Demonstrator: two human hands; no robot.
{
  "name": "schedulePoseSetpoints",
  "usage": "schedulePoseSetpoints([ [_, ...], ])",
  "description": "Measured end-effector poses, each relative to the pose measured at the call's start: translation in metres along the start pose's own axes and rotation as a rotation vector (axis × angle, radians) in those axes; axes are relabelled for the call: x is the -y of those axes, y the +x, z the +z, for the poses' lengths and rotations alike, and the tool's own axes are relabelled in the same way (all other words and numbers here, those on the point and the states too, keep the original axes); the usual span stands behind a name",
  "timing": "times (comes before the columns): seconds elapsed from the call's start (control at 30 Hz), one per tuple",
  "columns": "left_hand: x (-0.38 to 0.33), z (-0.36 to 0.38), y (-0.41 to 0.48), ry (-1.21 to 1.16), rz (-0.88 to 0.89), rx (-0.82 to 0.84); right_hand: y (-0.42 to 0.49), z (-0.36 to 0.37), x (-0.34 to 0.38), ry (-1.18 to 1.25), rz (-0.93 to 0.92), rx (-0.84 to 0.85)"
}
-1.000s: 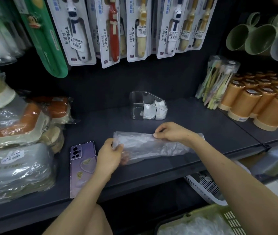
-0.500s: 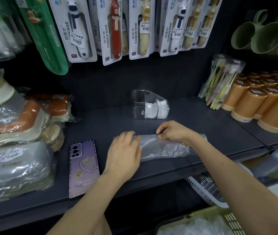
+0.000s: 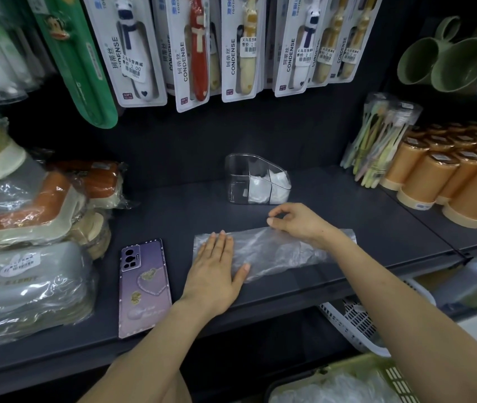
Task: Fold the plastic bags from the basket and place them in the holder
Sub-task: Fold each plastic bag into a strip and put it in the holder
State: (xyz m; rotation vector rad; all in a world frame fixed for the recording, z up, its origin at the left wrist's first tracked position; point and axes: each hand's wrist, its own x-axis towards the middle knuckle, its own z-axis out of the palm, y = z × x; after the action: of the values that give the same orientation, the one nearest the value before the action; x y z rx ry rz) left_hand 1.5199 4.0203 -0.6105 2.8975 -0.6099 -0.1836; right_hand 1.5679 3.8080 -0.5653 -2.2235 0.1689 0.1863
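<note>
A clear plastic bag point(image 3: 275, 248) lies on the dark shelf point(image 3: 377, 228), folded into a long narrow strip. My left hand point(image 3: 214, 266) presses flat on its left end, fingers straight. My right hand point(image 3: 298, 222) sits over the middle of the strip with curled fingers, and its thumb and forefinger pinch the upper edge. Behind the bag stands the clear holder point(image 3: 237, 181) with folded white bags point(image 3: 275, 184) in its right side. The green basket point(image 3: 391, 373) at the bottom right holds more crumpled bags point(image 3: 333, 388).
A purple phone point(image 3: 144, 286) lies just left of my left hand. Wrapped dishes point(image 3: 28, 242) pile up at the left, orange cups point(image 3: 464, 184) crowd the right. Packaged toothbrushes point(image 3: 196, 48) hang above. A white basket point(image 3: 356, 324) sits under the shelf edge.
The bag has been folded over into a narrower strip. My left hand went from gripping the left end to lying flat on it. My right hand stayed at the upper edge.
</note>
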Motion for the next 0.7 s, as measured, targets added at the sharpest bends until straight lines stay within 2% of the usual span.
schedulePoseSetpoints([
  [0.03, 0.0, 0.001, 0.001, -0.001, 0.0, -0.003, -0.003, -0.003, 0.002, -0.061, -0.014, -0.047],
  [0.1, 0.001, 0.002, 0.002, 0.006, 0.004, -0.008, -0.012, -0.005, 0.006, -0.358, -0.063, -0.189],
  [0.2, 0.002, 0.003, 0.004, 0.009, 0.013, -0.031, -0.035, 0.019, 0.011, -0.694, -0.354, -0.395],
  [0.23, 0.001, 0.003, 0.004, 0.009, 0.018, -0.034, -0.042, 0.033, 0.01, -0.751, -0.462, -0.421],
  [0.3, 0.003, 0.002, 0.004, 0.004, 0.027, -0.029, -0.05, 0.061, 0.001, -0.871, -0.553, -0.334],
  [0.4, 0.005, 0.002, 0.006, -0.025, 0.024, -0.031, -0.054, 0.075, -0.013, -0.882, -0.419, -0.11],
  [0.53, 0.007, 0.004, 0.006, -0.026, 0.012, -0.004, -0.062, 0.057, -0.042, -0.882, -0.33, -0.11],
  [0.7, 0.008, 0.003, 0.005, 0.013, 0.014, -0.003, -0.076, -0.002, -0.079, -0.887, -0.095, -0.124],
])
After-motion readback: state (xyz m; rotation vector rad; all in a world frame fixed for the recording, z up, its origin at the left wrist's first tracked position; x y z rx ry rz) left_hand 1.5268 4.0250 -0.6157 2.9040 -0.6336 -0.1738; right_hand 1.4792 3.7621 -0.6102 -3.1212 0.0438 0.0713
